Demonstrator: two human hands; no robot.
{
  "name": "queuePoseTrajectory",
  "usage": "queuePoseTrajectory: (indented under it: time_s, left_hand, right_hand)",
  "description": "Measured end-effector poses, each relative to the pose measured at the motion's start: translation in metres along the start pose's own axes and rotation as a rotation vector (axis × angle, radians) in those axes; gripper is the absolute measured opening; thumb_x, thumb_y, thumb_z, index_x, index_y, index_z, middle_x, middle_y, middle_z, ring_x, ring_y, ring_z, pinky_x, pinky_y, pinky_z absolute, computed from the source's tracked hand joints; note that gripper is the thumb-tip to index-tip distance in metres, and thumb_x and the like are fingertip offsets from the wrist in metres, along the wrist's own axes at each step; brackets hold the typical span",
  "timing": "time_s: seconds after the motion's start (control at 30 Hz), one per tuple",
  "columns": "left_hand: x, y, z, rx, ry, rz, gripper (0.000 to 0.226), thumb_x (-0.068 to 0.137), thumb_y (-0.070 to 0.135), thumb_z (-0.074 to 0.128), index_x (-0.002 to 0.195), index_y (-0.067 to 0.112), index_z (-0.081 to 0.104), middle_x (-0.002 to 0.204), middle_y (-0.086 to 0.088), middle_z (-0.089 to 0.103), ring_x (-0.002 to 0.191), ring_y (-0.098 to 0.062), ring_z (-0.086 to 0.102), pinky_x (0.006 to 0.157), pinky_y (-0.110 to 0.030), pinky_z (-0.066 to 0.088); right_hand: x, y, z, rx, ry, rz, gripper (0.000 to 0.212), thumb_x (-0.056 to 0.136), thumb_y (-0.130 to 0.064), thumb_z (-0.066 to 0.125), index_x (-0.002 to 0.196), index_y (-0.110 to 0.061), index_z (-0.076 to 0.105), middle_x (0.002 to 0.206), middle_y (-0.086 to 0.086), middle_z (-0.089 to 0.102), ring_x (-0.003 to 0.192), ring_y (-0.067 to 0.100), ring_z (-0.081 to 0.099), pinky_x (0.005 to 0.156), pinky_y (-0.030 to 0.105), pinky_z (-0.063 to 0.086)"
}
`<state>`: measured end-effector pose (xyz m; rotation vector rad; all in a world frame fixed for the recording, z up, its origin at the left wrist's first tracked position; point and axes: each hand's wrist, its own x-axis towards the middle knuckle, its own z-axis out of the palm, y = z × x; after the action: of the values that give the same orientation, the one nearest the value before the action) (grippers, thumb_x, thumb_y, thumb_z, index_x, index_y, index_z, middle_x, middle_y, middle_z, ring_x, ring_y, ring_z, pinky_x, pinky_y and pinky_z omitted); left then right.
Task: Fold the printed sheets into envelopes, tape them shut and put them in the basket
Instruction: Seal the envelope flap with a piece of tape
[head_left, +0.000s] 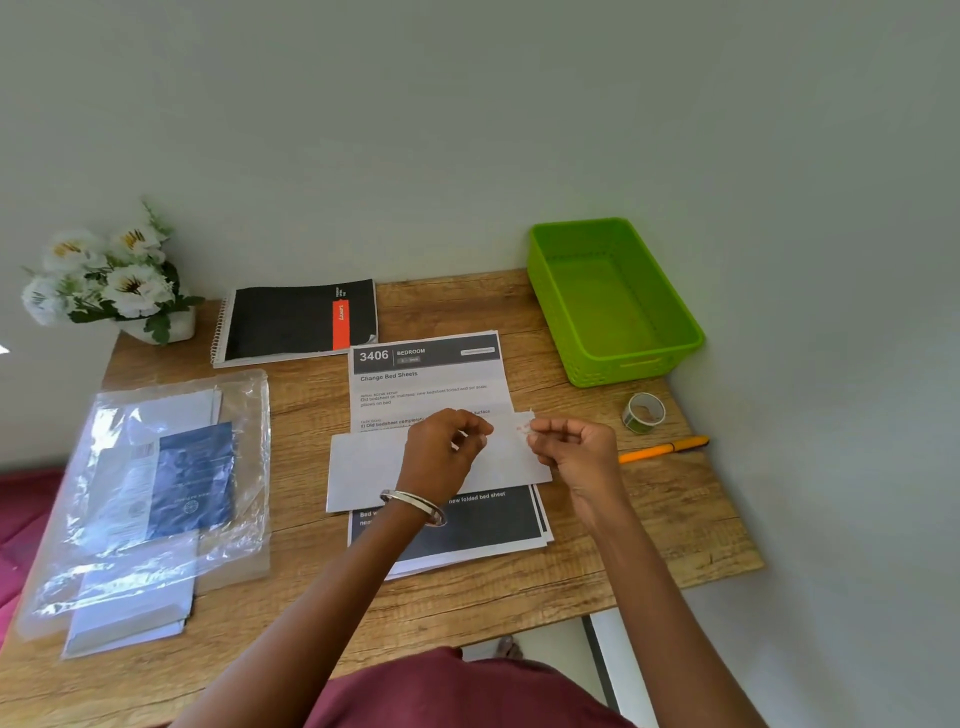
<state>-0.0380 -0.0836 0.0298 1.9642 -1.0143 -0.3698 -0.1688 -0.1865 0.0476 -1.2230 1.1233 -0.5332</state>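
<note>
Wooden table under you: your left hand and right hand both pinch a strip of tape, fingers curled, just above the folded sheet; green basket sits beyond your right hand.

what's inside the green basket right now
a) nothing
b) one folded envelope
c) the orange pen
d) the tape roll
a: the green basket shows only its bare floor, while the tape roll and orange pen lie on the table and the folded sheet is under the hands.
</note>
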Motion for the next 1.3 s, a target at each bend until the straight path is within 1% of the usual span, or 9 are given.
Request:
queuePoseTrajectory:
  time_s: [0.17, 0.27, 0.4, 0.63, 0.87, 0.97, 1.03, 1.13, 1.3]
  left_hand:
    - [0.015, 0.0, 0.023, 0.137, -0.1, 0.014, 0.016, 0.084, 0.01, 0.064, 0.096, 0.016, 0.071, 0.096, -0.003, 0.064, 0.077, -0.015, 0.059, 0.074, -0.028, 0.05]
    - [0.019, -0.001, 0.035, 0.183, -0.101, -0.005, 0.021, 0.083, 0.011, 0.063, 0.103, 0.015, 0.07, 0.102, -0.006, 0.061, 0.085, -0.022, 0.059, 0.072, -0.024, 0.042]
    - [0.021, -0.003, 0.045, 0.15, -0.058, -0.1, 0.022, 0.081, 0.017, 0.068, 0.102, 0.017, 0.07, 0.102, -0.004, 0.057, 0.084, -0.02, 0.057, 0.069, -0.022, 0.037]
    - [0.024, -0.005, 0.048, 0.073, -0.028, -0.188, 0.025, 0.076, 0.015, 0.07, 0.1, 0.022, 0.07, 0.094, 0.002, 0.054, 0.083, -0.016, 0.056, 0.069, -0.02, 0.037]
    - [0.019, -0.006, 0.051, 0.11, 0.013, -0.113, 0.028, 0.081, 0.018, 0.065, 0.106, 0.032, 0.067, 0.091, 0.004, 0.049, 0.076, -0.01, 0.048, 0.065, -0.021, 0.036]
    - [0.019, -0.006, 0.053, 0.124, 0.022, -0.1, 0.033, 0.081, 0.018, 0.065, 0.112, 0.029, 0.064, 0.096, -0.001, 0.052, 0.078, -0.013, 0.05, 0.066, -0.024, 0.041]
    - [0.018, -0.004, 0.052, 0.122, 0.043, -0.101, 0.038, 0.079, 0.015, 0.066, 0.115, 0.023, 0.058, 0.098, -0.001, 0.053, 0.077, -0.008, 0.047, 0.065, -0.025, 0.04]
    - [0.018, -0.003, 0.05, 0.145, 0.043, -0.082, 0.036, 0.078, 0.013, 0.067, 0.112, 0.023, 0.055, 0.096, 0.0, 0.054, 0.076, -0.009, 0.048, 0.064, -0.023, 0.038]
    - [0.018, -0.01, 0.054, 0.188, 0.01, -0.043, 0.022, 0.081, 0.014, 0.063, 0.099, 0.027, 0.067, 0.095, -0.004, 0.052, 0.082, -0.02, 0.053, 0.066, -0.026, 0.043]
  right_hand:
    - [0.017, 0.008, 0.004, -0.092, 0.139, -0.032, 0.019, 0.078, 0.003, 0.071, 0.075, -0.016, 0.069, 0.08, 0.004, 0.071, 0.076, 0.019, 0.066, 0.07, 0.03, 0.057]
    - [0.023, 0.008, 0.009, -0.202, 0.17, -0.083, 0.014, 0.08, -0.001, 0.071, 0.081, -0.015, 0.07, 0.081, -0.001, 0.07, 0.077, 0.014, 0.066, 0.073, 0.029, 0.056]
    - [0.027, 0.007, 0.014, -0.296, 0.194, -0.101, 0.012, 0.08, -0.006, 0.072, 0.091, -0.01, 0.071, 0.083, -0.002, 0.067, 0.077, 0.01, 0.063, 0.075, 0.027, 0.054]
    - [0.033, 0.012, 0.02, -0.343, 0.186, -0.107, 0.017, 0.077, -0.002, 0.075, 0.092, -0.009, 0.07, 0.085, 0.001, 0.067, 0.077, 0.01, 0.061, 0.073, 0.023, 0.052]
    - [0.038, 0.009, 0.024, -0.328, 0.232, -0.018, 0.014, 0.075, -0.003, 0.075, 0.078, -0.014, 0.067, 0.08, 0.004, 0.069, 0.073, 0.017, 0.066, 0.069, 0.031, 0.057]
    - [0.042, 0.009, 0.026, -0.331, 0.262, 0.019, 0.019, 0.073, -0.003, 0.076, 0.074, -0.018, 0.064, 0.082, 0.005, 0.069, 0.075, 0.019, 0.067, 0.07, 0.035, 0.059]
    - [0.043, 0.01, 0.027, -0.318, 0.274, 0.039, 0.024, 0.071, -0.002, 0.077, 0.072, -0.02, 0.062, 0.082, 0.005, 0.069, 0.075, 0.02, 0.068, 0.07, 0.038, 0.059]
    - [0.043, 0.011, 0.027, -0.295, 0.299, 0.068, 0.024, 0.069, -0.002, 0.079, 0.076, -0.017, 0.061, 0.085, 0.007, 0.068, 0.075, 0.022, 0.068, 0.069, 0.04, 0.06]
    - [0.045, 0.01, 0.026, -0.276, 0.31, 0.095, 0.026, 0.069, -0.003, 0.08, 0.082, -0.01, 0.059, 0.087, 0.012, 0.067, 0.07, 0.023, 0.069, 0.065, 0.041, 0.06]
